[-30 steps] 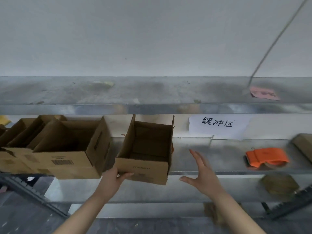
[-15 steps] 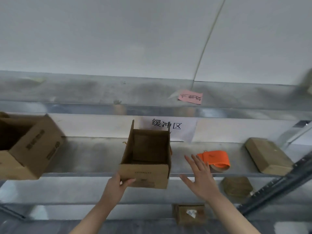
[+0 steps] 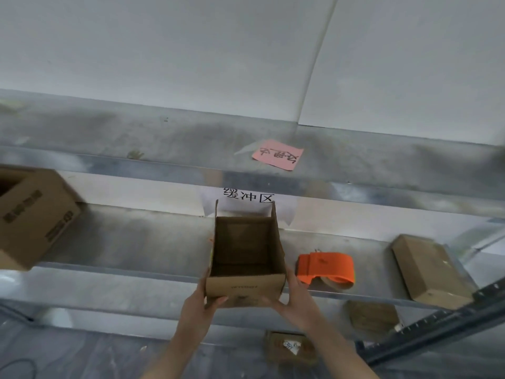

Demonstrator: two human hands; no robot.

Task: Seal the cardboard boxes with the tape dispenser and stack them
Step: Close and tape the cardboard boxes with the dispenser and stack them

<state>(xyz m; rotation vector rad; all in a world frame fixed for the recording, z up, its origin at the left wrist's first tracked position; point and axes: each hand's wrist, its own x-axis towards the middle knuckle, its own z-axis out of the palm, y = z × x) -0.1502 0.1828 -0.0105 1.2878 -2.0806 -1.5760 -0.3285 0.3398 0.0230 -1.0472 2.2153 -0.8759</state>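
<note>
At the front edge of the grey metal shelf (image 3: 136,242), a small open-topped brown cardboard box (image 3: 246,263) sits between both hands. Left hand (image 3: 202,305) clasps its lower left corner, thumb across the front face; right hand (image 3: 296,299) clasps the lower right corner. Just right of the box, apart from the right hand, lies an orange plastic tape dispenser (image 3: 326,265).
</note>
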